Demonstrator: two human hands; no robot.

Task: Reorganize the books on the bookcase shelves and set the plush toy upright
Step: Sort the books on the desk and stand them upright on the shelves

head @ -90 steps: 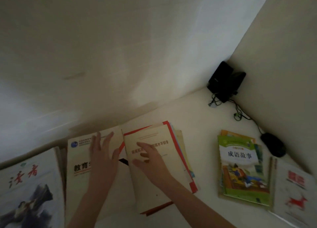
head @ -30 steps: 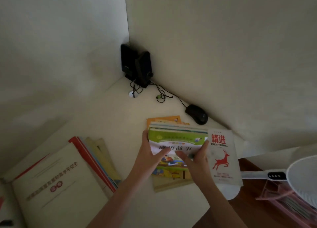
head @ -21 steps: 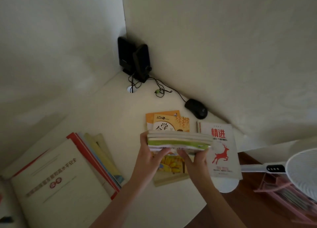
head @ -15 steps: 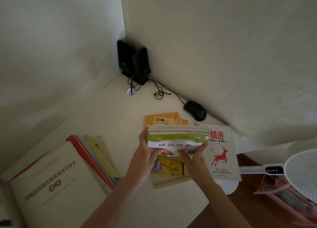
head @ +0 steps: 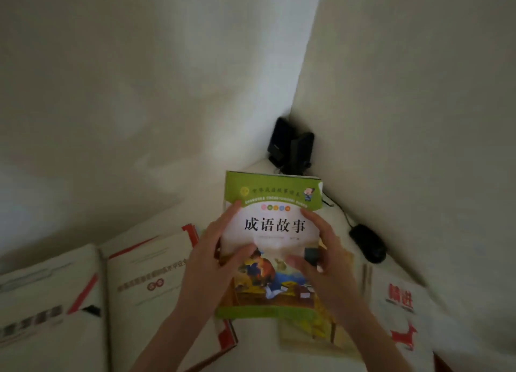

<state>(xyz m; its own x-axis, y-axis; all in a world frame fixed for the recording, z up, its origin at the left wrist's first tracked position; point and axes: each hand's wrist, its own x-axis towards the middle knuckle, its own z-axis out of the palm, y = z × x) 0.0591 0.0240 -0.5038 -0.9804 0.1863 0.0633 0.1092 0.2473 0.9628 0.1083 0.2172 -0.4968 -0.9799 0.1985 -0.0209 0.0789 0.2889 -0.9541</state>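
Note:
A green-topped picture book [head: 272, 201] with a white title band is held up off the shelf, cover facing me. My left hand [head: 215, 248] grips its left edge, thumb across the cover. My right hand [head: 321, 248] grips the right edge, thumb on the cover too. Below it a yellow book [head: 329, 327] lies flat. To the left lies a pile topped by a white book with red trim [head: 148, 282], and a further white book [head: 47, 301] beside it. A white book with a red deer [head: 402, 324] lies at the right. No plush toy is in view.
The white shelf surface [head: 178, 212] ends in a corner between two pale walls. Black speakers [head: 291, 148] stand in that corner with cables. A black mouse [head: 367, 243] lies against the right wall.
Both hands have lifted the green book off the yellow one and carried it left and up, its cover now tilted toward me. My view swung left, bringing the left piles back in.

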